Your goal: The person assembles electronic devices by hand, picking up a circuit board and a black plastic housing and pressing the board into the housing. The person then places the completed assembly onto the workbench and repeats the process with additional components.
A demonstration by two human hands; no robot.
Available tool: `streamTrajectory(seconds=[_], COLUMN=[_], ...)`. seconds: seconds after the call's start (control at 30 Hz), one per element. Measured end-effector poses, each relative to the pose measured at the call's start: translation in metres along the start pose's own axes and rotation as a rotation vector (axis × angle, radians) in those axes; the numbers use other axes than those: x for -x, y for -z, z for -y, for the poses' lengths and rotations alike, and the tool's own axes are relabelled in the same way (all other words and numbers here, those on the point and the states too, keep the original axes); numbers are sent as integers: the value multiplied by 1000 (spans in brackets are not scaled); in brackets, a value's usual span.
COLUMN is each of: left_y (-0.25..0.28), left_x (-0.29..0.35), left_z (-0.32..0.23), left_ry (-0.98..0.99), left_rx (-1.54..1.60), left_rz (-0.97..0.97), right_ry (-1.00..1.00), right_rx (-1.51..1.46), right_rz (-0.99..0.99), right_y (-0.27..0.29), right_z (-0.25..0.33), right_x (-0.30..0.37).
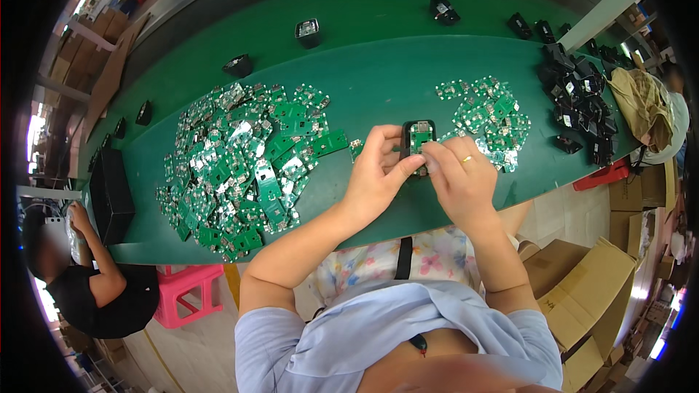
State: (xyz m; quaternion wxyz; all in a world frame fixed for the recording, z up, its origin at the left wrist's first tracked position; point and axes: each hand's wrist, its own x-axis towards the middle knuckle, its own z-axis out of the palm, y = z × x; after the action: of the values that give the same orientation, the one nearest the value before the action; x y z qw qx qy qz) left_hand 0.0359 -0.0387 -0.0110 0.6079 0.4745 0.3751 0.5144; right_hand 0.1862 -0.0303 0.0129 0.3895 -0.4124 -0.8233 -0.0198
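A small black plastic housing (pixel 406 131) is held upright just over the green table, a green circuit board (pixel 421 138) sitting in its open face. My left hand (pixel 378 171) grips the housing from its left side, thumb across the lower end. With fingers bent together, my right hand (pixel 462 175) pinches or presses the board's lower right part; the fingers cover that end. A ring shows on one right finger. Left of my hands spreads a large pile of circuit boards (pixel 226 167), and a smaller pile of boards (pixel 495 120) lies to the right.
Many black housings (pixel 579 94) are heaped at the table's right end, beside a tan cloth bag (pixel 641 98). Single housings (pixel 307 32) stand along the far green strip. At far left are a black bin (pixel 111 196), a pink stool (pixel 188 295) and a seated person. Cardboard boxes (pixel 590 284) stand lower right.
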Motion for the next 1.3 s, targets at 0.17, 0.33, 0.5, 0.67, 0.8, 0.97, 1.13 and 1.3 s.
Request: streamTrajectory(seconds=[0.17, 0.33, 0.5, 0.67, 0.8, 0.97, 1.13, 1.3], left_y=[-2, -3, -2, 5, 18, 47, 99, 114], left_x=[-5, -17, -44, -89, -134, -209, -280, -288], left_z=[0, -11, -33, -33, -20, -13, 24, 26], left_ry=[-61, 6, -8, -20, -102, -28, -21, 225], left_rx=[-35, -76, -53, -99, -92, -326, -499, -857], left_rz=[-45, -28, 18, 61, 47, -145, -387, -384], right_ry=[44, 71, -470, -643, -523, -433, -937, -806], right_rx=[55, 26, -924, -1070, -903, -240, 116, 101], right_rz=[-5, 106, 76, 252, 281, 11, 266, 204], right_y=[-4, 3, -4, -2, -24, -75, -102, -108], right_z=[-3, -19, -25, -48, -83, -159, -222, -232], right_x=[-7, -12, -23, -62, -86, -131, -153, -141])
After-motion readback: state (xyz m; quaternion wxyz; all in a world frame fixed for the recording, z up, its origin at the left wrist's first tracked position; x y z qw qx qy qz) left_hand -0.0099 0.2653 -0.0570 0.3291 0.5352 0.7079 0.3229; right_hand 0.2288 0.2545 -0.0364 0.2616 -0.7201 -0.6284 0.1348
